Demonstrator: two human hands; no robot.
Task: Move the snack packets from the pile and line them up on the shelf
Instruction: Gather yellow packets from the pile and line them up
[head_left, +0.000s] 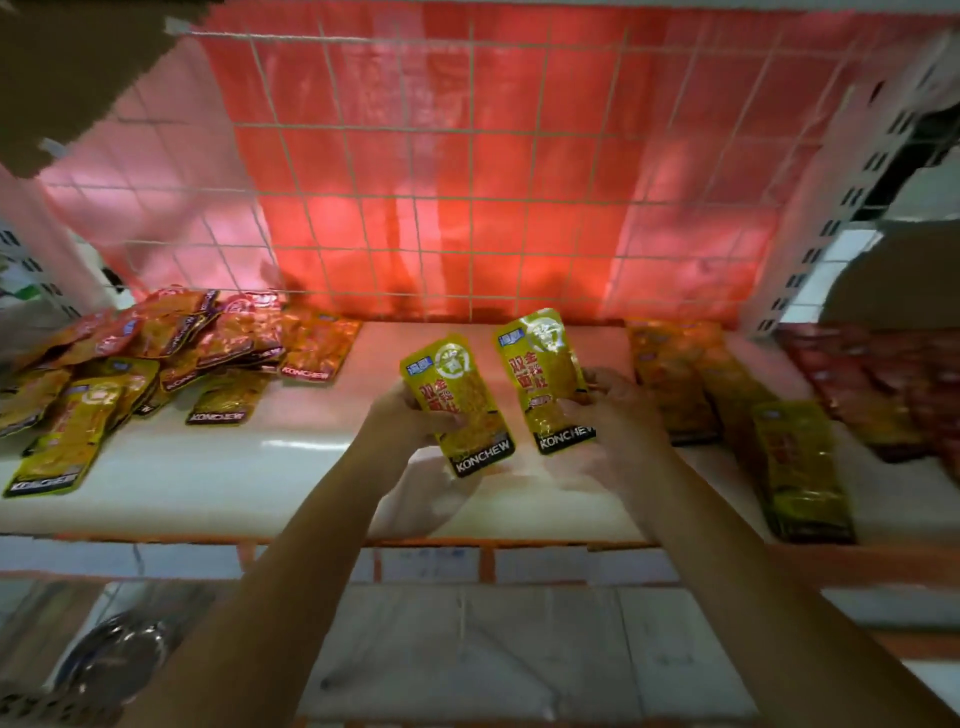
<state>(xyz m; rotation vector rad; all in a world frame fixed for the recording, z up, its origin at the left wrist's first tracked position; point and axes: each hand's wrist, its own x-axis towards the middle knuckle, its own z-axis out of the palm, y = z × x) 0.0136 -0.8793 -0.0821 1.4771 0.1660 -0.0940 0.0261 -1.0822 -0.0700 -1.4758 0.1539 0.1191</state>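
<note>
Over the middle of the white shelf (218, 478), my left hand (410, 415) grips a yellow snack packet (457, 400) marked KONCHEW. My right hand (608, 405) holds a second yellow snack packet (545, 374) just to its right. Both packets are lifted and tilted, side by side without touching. A loose pile of orange and yellow packets (171, 348) lies at the shelf's left. On the right, a row of packets (727, 400) lies lined up, the nearest being a yellow one (802, 467).
A wire grid with red plastic sheeting (467, 182) backs the shelf. Dark red packets (893, 384) lie at the far right. A white perforated upright (841, 208) stands at the right. A lower shelf with pale boxes (493, 649) lies beneath, and a dark round object (114, 660) at lower left.
</note>
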